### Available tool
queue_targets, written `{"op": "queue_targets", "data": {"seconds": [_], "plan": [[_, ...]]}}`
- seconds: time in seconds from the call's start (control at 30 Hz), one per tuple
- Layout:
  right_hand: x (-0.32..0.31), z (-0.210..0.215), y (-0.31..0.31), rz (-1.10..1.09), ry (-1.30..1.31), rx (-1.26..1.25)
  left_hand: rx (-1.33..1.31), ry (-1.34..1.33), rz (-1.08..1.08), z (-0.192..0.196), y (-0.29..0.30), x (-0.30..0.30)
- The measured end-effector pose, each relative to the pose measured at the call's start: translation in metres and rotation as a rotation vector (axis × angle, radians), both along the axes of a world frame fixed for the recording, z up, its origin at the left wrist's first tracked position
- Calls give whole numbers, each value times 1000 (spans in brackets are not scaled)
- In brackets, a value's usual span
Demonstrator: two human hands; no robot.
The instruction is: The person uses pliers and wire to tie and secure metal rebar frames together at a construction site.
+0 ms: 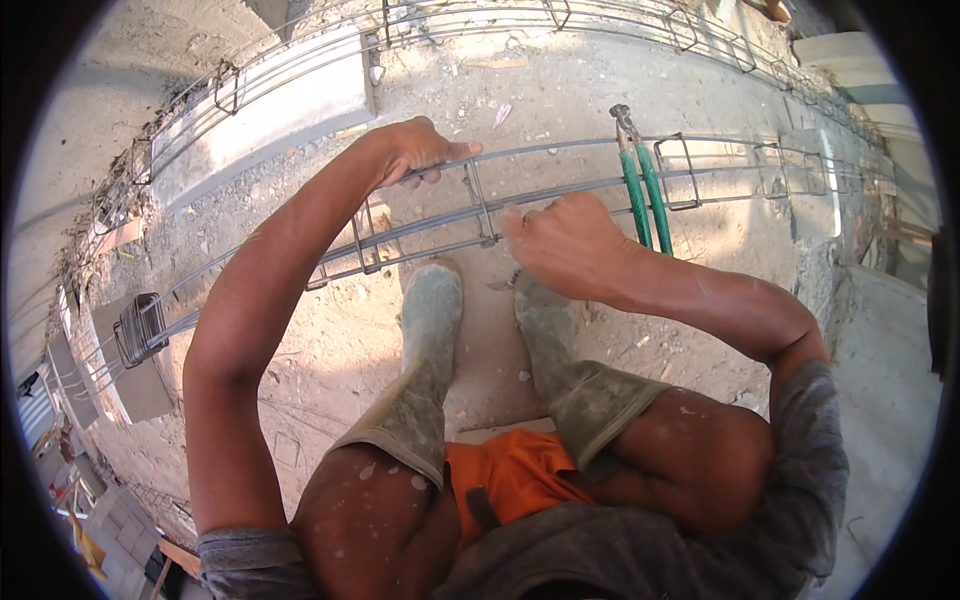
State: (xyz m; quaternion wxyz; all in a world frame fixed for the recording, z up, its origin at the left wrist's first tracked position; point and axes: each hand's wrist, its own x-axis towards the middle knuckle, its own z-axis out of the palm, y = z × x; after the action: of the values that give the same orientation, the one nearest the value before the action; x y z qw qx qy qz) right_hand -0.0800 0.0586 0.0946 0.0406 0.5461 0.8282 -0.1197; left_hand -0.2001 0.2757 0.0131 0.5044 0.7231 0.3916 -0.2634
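A long rebar cage (560, 190) with square wire stirrups lies across in front of me. My left hand (418, 152) is closed round its far bar, thumb stretched along the steel, just left of a stirrup (477, 198). My right hand (568, 238) makes a fist at the nearer bars, its thumb and finger close to that stirrup's near corner. Whatever the fist holds is hidden. To the right of it, end-cutting pincers (643, 195) with green handles rest across the bars, their dark jaws pointing away from me.
Concrete blocks (158, 385) (815, 185) stand under the cage's two ends. A bundle of stirrups (140, 330) hangs at the left end. Beyond lie a pale concrete slab (265, 110) and another rebar cage (560, 20). My boots (432, 305) stand on dusty ground below.
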Motion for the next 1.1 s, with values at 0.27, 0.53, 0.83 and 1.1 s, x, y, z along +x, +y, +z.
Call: {"op": "queue_targets", "data": {"seconds": [0.27,0.53,0.83,1.1], "plan": [[-14,-29,23,18,-95,218,61,-63,20,17,-10,-2],[-25,-36,27,-39,-178,298,22,-34,143,10,-12,4],[-10,-28,31,-62,-167,277,27,-426,404,-7,-36,-1],[46,-40,82,-269,-80,239,123,-393,368,-7,-41,-8]]}}
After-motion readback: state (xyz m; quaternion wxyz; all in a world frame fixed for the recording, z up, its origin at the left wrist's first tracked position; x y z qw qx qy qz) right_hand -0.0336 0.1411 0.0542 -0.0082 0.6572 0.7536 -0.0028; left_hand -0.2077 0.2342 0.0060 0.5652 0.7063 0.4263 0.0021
